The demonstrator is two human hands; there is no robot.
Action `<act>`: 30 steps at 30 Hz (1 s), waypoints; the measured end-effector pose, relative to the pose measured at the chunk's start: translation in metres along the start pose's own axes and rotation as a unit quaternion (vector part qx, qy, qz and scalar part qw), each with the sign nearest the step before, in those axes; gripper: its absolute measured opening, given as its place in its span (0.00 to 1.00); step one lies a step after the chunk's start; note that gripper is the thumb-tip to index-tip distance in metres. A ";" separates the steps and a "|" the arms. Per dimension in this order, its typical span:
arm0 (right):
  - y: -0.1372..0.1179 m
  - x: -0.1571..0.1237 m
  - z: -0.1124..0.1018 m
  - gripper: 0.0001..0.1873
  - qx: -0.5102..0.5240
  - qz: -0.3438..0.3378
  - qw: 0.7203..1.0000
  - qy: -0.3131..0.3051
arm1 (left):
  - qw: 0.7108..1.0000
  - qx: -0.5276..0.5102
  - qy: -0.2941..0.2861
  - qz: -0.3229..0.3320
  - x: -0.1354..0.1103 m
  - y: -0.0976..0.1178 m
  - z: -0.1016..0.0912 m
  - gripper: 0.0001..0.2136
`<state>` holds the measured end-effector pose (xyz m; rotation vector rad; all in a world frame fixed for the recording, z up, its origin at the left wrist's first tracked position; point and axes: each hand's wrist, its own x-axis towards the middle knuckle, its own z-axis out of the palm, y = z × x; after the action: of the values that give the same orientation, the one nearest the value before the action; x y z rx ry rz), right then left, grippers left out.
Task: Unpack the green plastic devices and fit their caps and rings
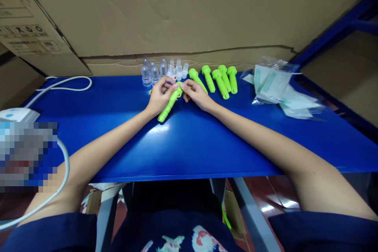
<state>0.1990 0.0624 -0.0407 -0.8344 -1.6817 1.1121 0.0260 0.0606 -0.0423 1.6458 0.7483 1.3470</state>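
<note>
My left hand [161,95] and my right hand [195,93] meet over the blue table, both gripping the wide end of a lime-green ribbed handle [167,111]. Its narrow end points down toward me and to the left. Fingertips of both hands pinch at the top, hiding part of that end. A small yellow-green ring shape shows partly beside my left fingers. Right behind my hands stand several clear plastic bottle-like pieces [154,74] and smaller clear tips [178,69], one bearing a red mark. More green handles [220,83] lie to the right of my right hand.
Plastic bags with pale green-white packets [271,84] lie at the table's right. A white cable [67,82] and a white device [20,115] are at the left. Cardboard [177,12] walls the back of the blue table [189,149]; a blue frame [330,27] rises at right.
</note>
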 end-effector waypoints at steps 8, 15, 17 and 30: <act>-0.005 0.000 -0.001 0.32 0.013 0.011 1.000 -0.003 | 1.000 -0.001 -0.003 0.010 0.000 0.001 0.000 0.22; -0.001 0.000 -0.001 0.31 0.008 0.003 1.000 -0.001 | 1.000 -0.001 -0.001 0.016 0.001 0.002 0.001 0.23; 0.002 0.001 -0.001 0.30 0.018 0.003 1.000 -0.002 | 1.000 -0.015 -0.003 0.022 0.001 0.003 0.002 0.22; 0.004 0.000 -0.004 0.31 0.004 0.011 0.999 -0.032 | 0.997 0.045 -0.001 0.066 0.004 -0.005 -0.003 0.20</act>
<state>0.2033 0.0651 -0.0434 -0.8208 -1.7223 1.1710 0.0238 0.0668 -0.0445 1.7932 0.7185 1.4208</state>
